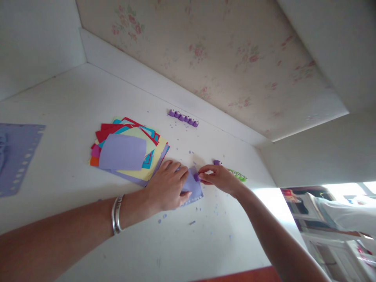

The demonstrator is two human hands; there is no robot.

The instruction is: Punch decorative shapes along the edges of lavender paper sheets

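Beyond pale-purple paper scraps (165, 216), pressing a lavender paper sheet (192, 192) onto the white tabletop (138, 243) with the open left hand (169, 186), grasping nothing, likely to prevent slipping. Pinching a small dark-purple piece (196, 177) over the sheet's right-hand edge between thumb and fingers of the right hand (216, 176), apparently for fine control. Keeping a lime-green row with white eye shapes (239, 175) just beside, seemingly within reach. Stacked loosely to the left, in multicoloured paper cards (122, 152); lined up farthest, near the wall, in purple eye-topped pieces (183, 118), perhaps for order.
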